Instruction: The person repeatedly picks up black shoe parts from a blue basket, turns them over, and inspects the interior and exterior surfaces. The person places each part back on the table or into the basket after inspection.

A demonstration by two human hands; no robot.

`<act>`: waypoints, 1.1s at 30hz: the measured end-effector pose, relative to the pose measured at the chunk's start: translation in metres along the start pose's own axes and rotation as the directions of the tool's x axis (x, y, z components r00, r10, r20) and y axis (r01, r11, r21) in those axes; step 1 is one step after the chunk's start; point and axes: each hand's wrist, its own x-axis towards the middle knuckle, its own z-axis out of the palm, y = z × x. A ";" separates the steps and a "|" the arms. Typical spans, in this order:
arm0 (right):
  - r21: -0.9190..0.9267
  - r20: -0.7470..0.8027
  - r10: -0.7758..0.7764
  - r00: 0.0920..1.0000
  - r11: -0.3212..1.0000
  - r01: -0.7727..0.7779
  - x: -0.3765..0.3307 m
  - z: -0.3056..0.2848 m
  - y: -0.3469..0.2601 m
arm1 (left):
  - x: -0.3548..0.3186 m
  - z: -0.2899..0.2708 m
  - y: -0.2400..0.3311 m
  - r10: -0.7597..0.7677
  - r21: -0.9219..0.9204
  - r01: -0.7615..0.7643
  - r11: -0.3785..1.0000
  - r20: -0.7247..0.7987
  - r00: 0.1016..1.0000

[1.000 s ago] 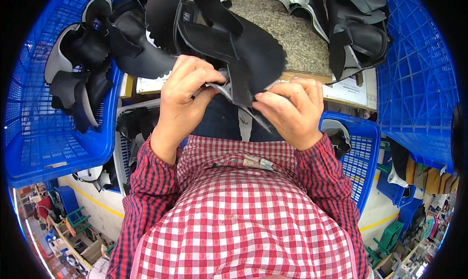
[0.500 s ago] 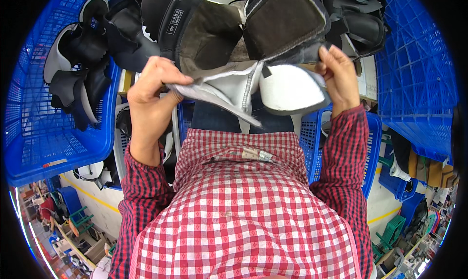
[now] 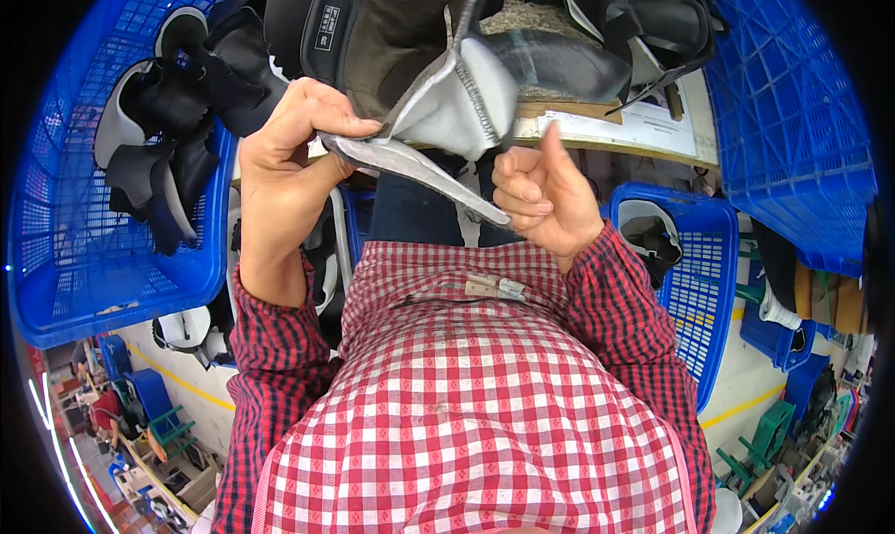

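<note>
- The left hand held a dark shoe upper raised above the near edge of the worktop, its fingers closed over the upper's grey lined edge with the thumb pressed on top.
- The shoe upper was folded open, showing a brownish inner face, a pale grey lining and a small label patch near its top left.
- A grey strip of the lining ran down from the left hand toward the right hand.
- The right hand was curled into a loose fist with the thumb pointing up, just beside the lower end of that strip; whether it pinched the strip could not be told.
- A blue plastic crate at the left side of the worktop held several black and grey shoe uppers.
- A second blue crate stood at the right side, and a smaller blue basket sat below the worktop's near edge with 1 dark piece inside.
- More dark uppers lay at the far edge of the worktop, beside a white paper sheet.
- The person wore a red and white checked shirt.
</note>
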 end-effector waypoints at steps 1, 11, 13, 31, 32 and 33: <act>0.064 -0.131 0.053 0.990 0.997 -0.045 0.005 -0.002 0.001 | 0.000 0.000 -0.003 -0.015 0.025 0.015 1.000 0.000 1.000; 0.419 -0.097 -0.370 0.924 0.827 0.375 -0.002 0.014 -0.014 | -0.002 0.000 -0.006 0.113 0.350 -0.083 0.933 -0.067 0.991; 0.214 -0.207 -0.502 0.840 0.814 0.539 0.001 0.031 -0.035 | 0.001 0.009 -0.005 0.165 0.254 -0.167 0.953 0.028 0.986; -0.693 0.572 -0.314 0.758 -0.679 0.241 0.048 0.051 -0.020 | 0.005 0.038 -0.007 0.246 0.321 -0.272 0.907 0.120 0.962; -0.694 0.530 -0.315 0.787 -0.695 0.189 0.046 0.051 -0.015 | 0.001 0.040 -0.008 0.213 0.375 -0.240 0.895 0.113 0.971; -0.701 0.527 -0.326 0.785 -0.690 0.183 0.044 0.050 -0.011 | -0.002 0.040 -0.009 0.229 0.396 -0.259 0.881 0.121 0.966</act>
